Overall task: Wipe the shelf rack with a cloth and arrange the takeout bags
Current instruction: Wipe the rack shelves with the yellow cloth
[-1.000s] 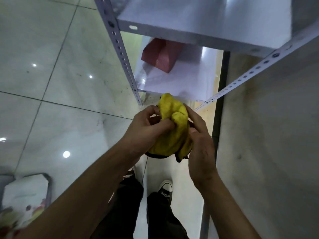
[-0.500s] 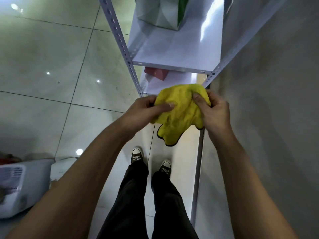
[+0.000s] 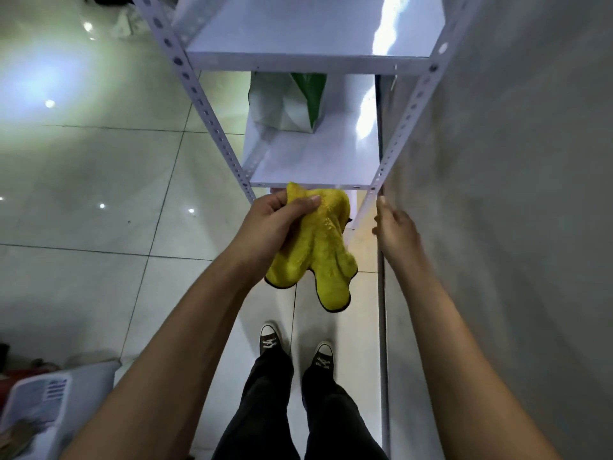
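Fingers of the left hand [image 3: 275,220] squeeze the top of a yellow cloth [image 3: 318,250], and the rest of it hangs down. The right hand [image 3: 394,227] is empty, fingers loose, near the right post of the white shelf rack [image 3: 408,107]. A white and green takeout bag [image 3: 285,101] stands on the middle shelf. Black shoes [image 3: 270,340] stand on the shiny tile floor [image 3: 99,167].

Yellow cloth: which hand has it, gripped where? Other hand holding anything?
Left hand pinches the yellow cloth at its bunched top edge; the rest hangs free. Right hand is open and empty.
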`<state>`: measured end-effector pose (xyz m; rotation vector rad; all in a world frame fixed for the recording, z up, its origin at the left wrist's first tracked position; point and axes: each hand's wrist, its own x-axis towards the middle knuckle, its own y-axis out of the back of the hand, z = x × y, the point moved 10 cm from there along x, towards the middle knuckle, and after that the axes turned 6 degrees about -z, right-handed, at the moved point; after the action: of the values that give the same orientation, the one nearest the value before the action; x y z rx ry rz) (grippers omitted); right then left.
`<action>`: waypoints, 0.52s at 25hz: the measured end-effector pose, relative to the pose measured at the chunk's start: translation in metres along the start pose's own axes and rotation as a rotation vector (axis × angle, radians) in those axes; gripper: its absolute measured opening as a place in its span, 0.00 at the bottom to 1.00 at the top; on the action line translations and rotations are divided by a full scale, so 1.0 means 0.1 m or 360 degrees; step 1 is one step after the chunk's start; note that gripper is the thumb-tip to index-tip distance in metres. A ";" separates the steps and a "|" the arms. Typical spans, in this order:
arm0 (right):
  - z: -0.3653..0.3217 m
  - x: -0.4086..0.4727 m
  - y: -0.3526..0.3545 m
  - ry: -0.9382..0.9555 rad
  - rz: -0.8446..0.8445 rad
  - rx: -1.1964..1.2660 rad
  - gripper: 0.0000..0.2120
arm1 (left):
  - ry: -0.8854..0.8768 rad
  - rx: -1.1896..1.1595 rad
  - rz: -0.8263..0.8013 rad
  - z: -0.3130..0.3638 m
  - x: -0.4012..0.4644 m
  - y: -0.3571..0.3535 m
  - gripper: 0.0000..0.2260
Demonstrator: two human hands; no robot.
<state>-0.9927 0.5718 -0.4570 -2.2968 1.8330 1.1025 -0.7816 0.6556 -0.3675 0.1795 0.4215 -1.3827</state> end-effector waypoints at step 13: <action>-0.63 -0.28 0.00 0.0206 -0.0418 0.1203 0.13 | -0.0414 0.0546 -0.0046 0.92 -0.10 0.23 0.17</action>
<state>-0.9627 0.5694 -0.3949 -2.0627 1.5360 0.1661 -0.7439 0.6355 -0.2823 0.2705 -0.0322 -1.4779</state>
